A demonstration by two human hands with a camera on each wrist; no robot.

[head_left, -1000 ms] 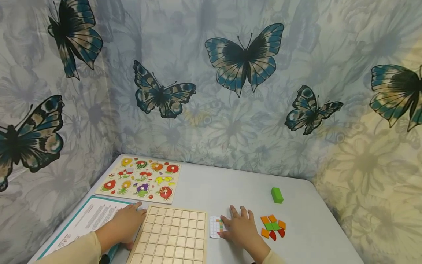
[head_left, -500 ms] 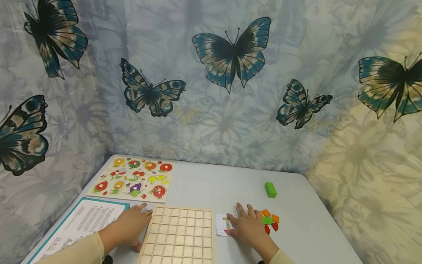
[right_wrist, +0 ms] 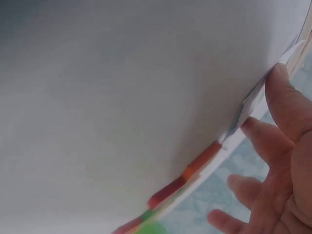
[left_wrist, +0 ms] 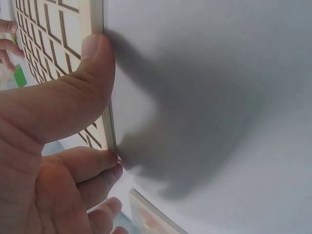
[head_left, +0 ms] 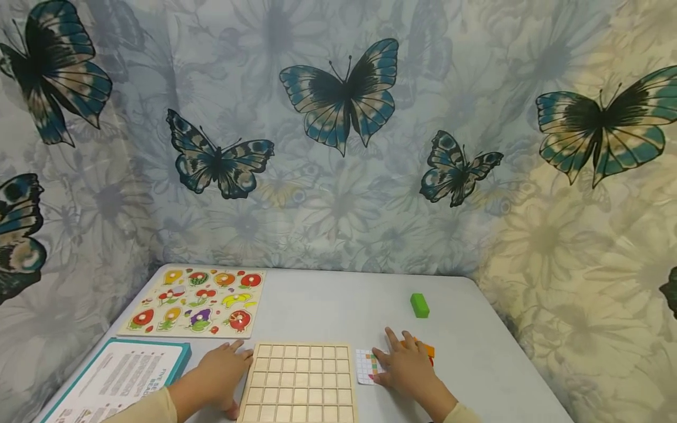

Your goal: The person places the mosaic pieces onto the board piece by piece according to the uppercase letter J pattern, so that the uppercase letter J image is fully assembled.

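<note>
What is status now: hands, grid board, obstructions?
Left hand touching edge of grid board. Right hand touching pattern card, partly hiding colored pieces in head view. No obstruction seen.

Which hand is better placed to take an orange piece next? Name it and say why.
Right, most likely: the right hand touches the card beside the orange pieces, while the left hand touches the grid board on its far side from them.

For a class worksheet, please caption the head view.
Left hand touches a wooden grid board; right hand touches a small printed card.
</note>
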